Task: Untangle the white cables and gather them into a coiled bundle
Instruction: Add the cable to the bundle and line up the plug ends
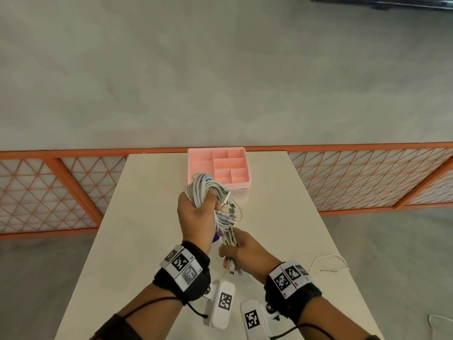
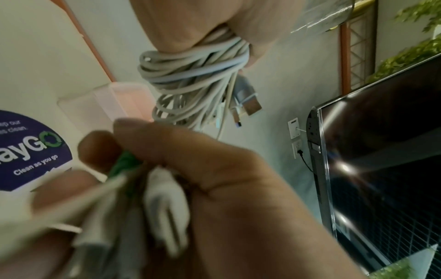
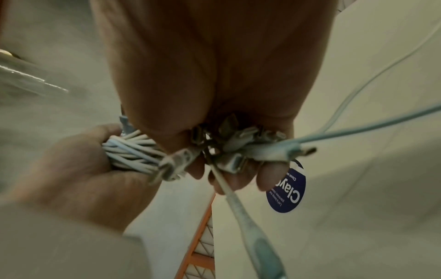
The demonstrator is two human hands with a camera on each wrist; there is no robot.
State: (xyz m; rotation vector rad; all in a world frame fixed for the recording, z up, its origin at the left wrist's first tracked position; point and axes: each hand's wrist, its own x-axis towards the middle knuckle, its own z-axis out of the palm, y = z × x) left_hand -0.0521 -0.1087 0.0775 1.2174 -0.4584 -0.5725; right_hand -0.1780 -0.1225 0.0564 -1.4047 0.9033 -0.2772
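A coil of white cables [image 1: 207, 190] is held above the table. My left hand [image 1: 196, 214] grips the coil, thumb over its strands, and several metal USB plugs [image 1: 230, 212] stick out to the right. My right hand [image 1: 242, 249], just below, grips the cable ends hanging from the coil. In the left wrist view the left hand [image 2: 190, 22] holds the coil [image 2: 190, 75] at the top, and the right hand [image 2: 214, 179] clutches blurred plugs. In the right wrist view the right hand [image 3: 214, 66] closes on the plugs [image 3: 238, 147], with the left hand [image 3: 78, 169] around the coil [image 3: 128, 152].
A pink compartment tray [image 1: 196, 165] stands at the white table's [image 1: 147, 217] far edge, just beyond the coil. A thin loose cable [image 1: 328, 261] lies on the table at right. An orange lattice railing [image 1: 49, 192] runs behind. A purple sticker [image 3: 286, 190] lies under the hands.
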